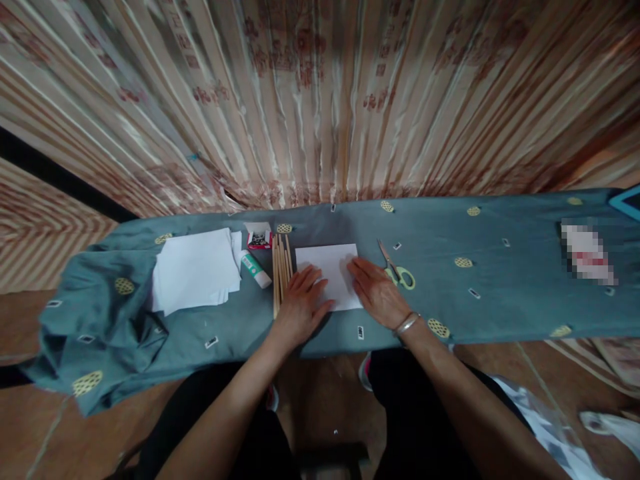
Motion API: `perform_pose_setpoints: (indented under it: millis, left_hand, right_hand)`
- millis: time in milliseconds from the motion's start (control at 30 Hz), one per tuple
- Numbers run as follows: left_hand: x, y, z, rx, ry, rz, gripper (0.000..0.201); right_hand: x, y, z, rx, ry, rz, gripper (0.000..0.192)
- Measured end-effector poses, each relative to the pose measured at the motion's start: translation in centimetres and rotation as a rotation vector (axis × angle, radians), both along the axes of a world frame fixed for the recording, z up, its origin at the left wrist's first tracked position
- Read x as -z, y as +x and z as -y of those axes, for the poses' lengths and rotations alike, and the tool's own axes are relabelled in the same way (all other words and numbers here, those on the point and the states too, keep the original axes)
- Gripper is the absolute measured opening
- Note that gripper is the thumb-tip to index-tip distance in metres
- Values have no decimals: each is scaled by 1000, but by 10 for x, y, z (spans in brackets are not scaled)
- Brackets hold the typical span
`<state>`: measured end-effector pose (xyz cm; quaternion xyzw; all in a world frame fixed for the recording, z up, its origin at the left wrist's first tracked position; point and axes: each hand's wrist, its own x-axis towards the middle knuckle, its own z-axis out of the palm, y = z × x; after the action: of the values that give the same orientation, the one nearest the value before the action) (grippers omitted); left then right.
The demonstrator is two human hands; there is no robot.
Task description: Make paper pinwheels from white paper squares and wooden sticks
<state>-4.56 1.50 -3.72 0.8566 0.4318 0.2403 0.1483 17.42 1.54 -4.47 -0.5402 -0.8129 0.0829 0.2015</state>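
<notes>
A white sheet of paper [330, 270] lies flat on the cloth-covered table in front of me. My left hand [303, 301] rests over its left edge, fingers spread, close to a bundle of thin wooden sticks [277, 283]. On the opposite edge, my right hand [377, 291] lies with its fingers stretched over the paper; a bracelet circles that wrist. Just beyond the right hand are scissors [395, 267] with light green handles. Left of the sticks sit a glue stick [256, 269] and an open red-and-white box [259, 237] of small dark items.
A stack of white paper [193, 270] lies on the left of the table. The blue-green tablecloth [510, 293] bunches up at the left end. A blurred-out item [587, 253] and a blue-edged object [627, 202] are at the far right. A pleated curtain [320, 100] hangs behind the table.
</notes>
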Motion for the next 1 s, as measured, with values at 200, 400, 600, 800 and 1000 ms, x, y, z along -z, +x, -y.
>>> perform_pose_setpoints:
  millis: [200, 400, 600, 800, 1000]
  left_hand:
    - [5, -15, -7, -20, -14, -46, 28]
    - [0, -26, -10, -52, -34, -96, 39]
    - [-1, -28, -9, -43, -51, -112, 31]
    - [-4, -24, -2, -12, -93, -131, 46]
    - [-8, -16, 5, 47, -131, -178, 73]
  right_hand:
    - [2, 10, -4, 79, -7, 87, 46]
    - [3, 9, -8, 132, 5, 122, 46]
    - [0, 8, -8, 138, 9, 71, 47]
    - [-4, 15, -6, 44, 19, -20, 48]
    - [-9, 39, -1, 37, -27, -44, 67]
